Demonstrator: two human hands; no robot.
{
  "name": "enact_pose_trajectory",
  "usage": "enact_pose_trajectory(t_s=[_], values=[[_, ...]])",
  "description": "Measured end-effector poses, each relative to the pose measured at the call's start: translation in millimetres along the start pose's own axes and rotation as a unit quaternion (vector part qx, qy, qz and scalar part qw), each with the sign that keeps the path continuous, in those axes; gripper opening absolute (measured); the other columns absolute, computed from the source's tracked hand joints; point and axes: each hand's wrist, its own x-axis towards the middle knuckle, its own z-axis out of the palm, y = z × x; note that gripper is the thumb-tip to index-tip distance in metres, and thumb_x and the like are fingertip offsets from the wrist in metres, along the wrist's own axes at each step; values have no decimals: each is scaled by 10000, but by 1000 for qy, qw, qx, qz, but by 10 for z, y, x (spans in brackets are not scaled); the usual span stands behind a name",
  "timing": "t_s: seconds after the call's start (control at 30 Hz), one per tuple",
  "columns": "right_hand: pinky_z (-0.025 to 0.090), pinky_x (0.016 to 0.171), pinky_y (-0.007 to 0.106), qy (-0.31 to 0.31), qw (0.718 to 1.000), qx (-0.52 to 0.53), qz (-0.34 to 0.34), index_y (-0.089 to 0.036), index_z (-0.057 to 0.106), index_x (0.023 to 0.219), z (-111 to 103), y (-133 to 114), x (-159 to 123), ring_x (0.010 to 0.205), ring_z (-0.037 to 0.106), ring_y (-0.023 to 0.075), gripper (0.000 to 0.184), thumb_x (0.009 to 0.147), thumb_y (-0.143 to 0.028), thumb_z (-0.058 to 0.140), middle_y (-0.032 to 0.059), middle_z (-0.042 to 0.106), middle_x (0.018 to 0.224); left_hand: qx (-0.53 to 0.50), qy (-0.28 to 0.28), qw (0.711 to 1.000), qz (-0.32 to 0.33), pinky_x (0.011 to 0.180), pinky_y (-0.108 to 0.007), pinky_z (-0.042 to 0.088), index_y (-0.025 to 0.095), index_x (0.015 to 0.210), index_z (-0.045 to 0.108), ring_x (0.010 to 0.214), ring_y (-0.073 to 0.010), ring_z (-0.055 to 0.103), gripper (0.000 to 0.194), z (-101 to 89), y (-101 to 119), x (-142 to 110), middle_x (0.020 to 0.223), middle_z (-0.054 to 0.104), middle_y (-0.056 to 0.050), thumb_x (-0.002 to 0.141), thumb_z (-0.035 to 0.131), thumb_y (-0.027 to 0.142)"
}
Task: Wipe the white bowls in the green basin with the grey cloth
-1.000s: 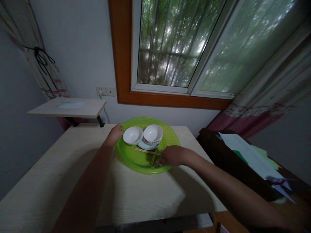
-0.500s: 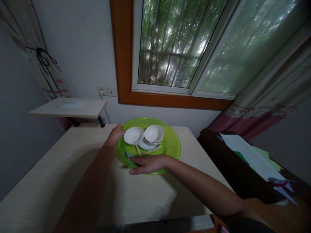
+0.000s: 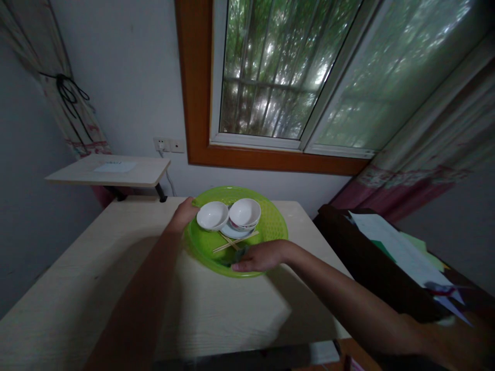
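Observation:
A round bright-green plastic basket (image 3: 275,232) rests on the pale wooden table. My left hand (image 3: 184,214) is closed on its left rim. Inside it are a white bowl (image 3: 212,216) on the left, stacked white bowls (image 3: 245,212) on the right, a white plate (image 3: 234,233) partly under them, and crossed wooden chopsticks (image 3: 221,248) in front. Over the near right part of the basket, my right hand (image 3: 263,254) presses a crumpled grey-green cloth (image 3: 240,253) against the inside near the rim. Its fingers hide part of the cloth.
The pale table (image 3: 216,314) extends toward me. At the back left stands a small raised shelf (image 3: 147,172) with a paper (image 3: 115,167) on it. Wall sockets (image 3: 169,145) and a window (image 3: 286,77) are behind. Dark furniture (image 3: 348,252) with papers (image 3: 398,247) stands at the right.
My right hand has slid rightward with the cloth along the near side of the basket. One chopstick has shifted, so the chopsticks now cross. My left hand stays on the rim.

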Motion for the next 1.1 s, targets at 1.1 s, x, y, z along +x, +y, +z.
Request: enact_pose_trajectory(t_s=[1.1], values=[[562, 898, 490, 148, 951, -135, 235, -216, 822, 1046, -120, 441, -38, 1026, 742, 382, 413, 895, -558, 647, 176, 786, 993, 10, -2, 1000, -7, 787, -276, 525, 152, 1143, 682, 1001, -249, 728, 328, -8, -12, 18, 1165, 769, -144, 816, 678, 187]])
